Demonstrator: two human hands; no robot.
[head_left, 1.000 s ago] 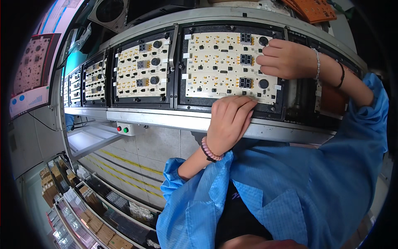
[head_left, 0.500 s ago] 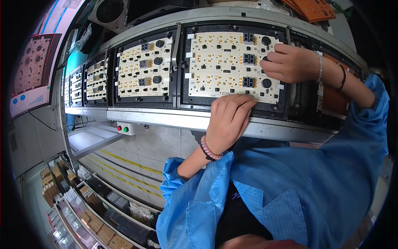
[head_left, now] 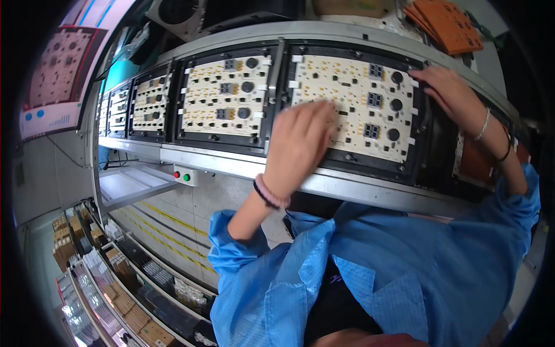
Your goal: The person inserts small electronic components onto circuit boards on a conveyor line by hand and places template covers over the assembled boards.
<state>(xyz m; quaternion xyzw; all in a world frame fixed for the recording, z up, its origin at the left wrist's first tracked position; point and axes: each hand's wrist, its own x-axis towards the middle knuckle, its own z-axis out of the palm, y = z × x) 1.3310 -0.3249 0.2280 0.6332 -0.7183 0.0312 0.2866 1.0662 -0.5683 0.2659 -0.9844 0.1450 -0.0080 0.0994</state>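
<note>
A cream circuit board panel [head_left: 355, 95] lies in a black fixture frame [head_left: 417, 147] in front of me. It bears small yellow parts, dark two-digit displays [head_left: 374, 100] and round black components [head_left: 396, 105]. My left hand [head_left: 300, 144] is over the panel's left part, fingers stretched and somewhat blurred, covering its lower left corner. I see nothing held in it. At the panel's far right corner is my right hand [head_left: 450, 95], its thumb and forefinger apart, fingertips close to the frame's edge and no object visible between them.
Similar panels [head_left: 225, 98] sit in frames leftward along the metal-railed line [head_left: 225, 165]. Orange boards [head_left: 445, 26] are stacked at the back right. A box with red and green buttons [head_left: 186, 176] hangs under the rail. A screen [head_left: 60, 69] stands left; racks of parts [head_left: 124, 289] lower left.
My left hand has moved left from the panel's near edge to over its left part. My right hand has left the middle round component for the far right corner, its fingers spreading. The view has shifted.
</note>
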